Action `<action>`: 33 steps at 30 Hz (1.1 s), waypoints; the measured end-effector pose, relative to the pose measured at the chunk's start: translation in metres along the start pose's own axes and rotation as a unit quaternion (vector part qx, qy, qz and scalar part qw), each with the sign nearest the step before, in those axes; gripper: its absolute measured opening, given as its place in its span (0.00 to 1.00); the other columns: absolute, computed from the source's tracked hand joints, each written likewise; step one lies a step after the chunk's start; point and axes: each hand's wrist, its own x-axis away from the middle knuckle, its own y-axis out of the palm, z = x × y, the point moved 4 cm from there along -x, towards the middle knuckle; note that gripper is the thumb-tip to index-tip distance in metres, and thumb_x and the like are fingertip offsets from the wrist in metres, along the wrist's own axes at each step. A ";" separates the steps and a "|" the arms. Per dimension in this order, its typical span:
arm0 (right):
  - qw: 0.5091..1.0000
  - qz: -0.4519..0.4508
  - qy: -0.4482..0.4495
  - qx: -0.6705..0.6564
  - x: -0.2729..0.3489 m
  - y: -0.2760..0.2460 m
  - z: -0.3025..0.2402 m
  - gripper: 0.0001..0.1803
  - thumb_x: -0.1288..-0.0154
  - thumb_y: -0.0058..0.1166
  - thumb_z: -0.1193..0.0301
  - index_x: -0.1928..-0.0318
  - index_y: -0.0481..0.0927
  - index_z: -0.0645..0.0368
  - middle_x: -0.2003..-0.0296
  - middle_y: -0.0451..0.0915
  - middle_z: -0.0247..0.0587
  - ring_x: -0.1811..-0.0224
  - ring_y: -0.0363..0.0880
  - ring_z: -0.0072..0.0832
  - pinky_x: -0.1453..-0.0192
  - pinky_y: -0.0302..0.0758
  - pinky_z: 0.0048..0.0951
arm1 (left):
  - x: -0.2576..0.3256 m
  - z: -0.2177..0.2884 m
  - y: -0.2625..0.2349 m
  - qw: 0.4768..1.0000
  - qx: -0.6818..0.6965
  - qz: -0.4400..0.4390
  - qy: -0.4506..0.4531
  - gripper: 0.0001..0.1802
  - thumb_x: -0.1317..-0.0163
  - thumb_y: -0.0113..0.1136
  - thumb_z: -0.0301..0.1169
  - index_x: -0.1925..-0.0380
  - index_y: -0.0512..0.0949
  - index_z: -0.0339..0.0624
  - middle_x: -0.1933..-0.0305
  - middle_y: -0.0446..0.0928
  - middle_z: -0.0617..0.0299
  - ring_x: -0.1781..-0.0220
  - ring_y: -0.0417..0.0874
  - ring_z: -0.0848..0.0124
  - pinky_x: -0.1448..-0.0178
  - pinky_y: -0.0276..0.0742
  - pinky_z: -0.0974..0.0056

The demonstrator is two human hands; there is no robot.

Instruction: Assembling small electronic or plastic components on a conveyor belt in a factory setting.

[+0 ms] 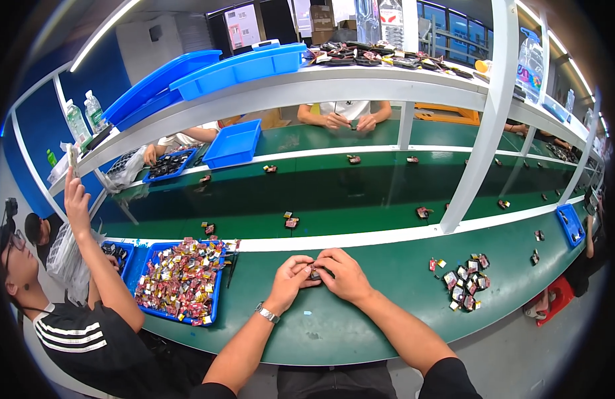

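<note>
Above the green work surface (380, 309), my left hand (291, 284) and my right hand (345, 274) meet at the centre. The fingers of both are closed around a small dark part (314, 274), mostly hidden by the fingertips. To the right of my right hand lies a loose heap of small black-and-red electronic parts (464, 282) with white and yellow patches. Left of my left hand, a blue tray (217, 292) is piled with similar red, yellow and white small parts (177, 279). A tiny pale blue scrap (308, 312) lies below my hands.
Beyond a white rail (274, 243) runs a dark green belt (360, 189) with scattered parts. A white post (477, 133) and overhead shelf (360, 83) stand ahead. Blue bins (241, 70) sit on the shelf. A co-worker (88, 326) at left reaches up; another person's hands (350, 122) work opposite.
</note>
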 end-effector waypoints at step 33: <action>0.899 -0.050 0.318 0.296 0.021 -0.190 0.134 0.08 0.48 0.56 0.72 0.68 0.85 0.58 0.69 0.84 0.50 0.63 0.84 0.44 0.55 0.79 0.41 | -0.004 0.001 0.002 0.996 -0.084 0.038 0.012 0.14 0.35 0.49 0.19 0.49 0.71 0.34 0.47 0.78 0.49 0.54 0.85 0.62 0.53 0.84 0.63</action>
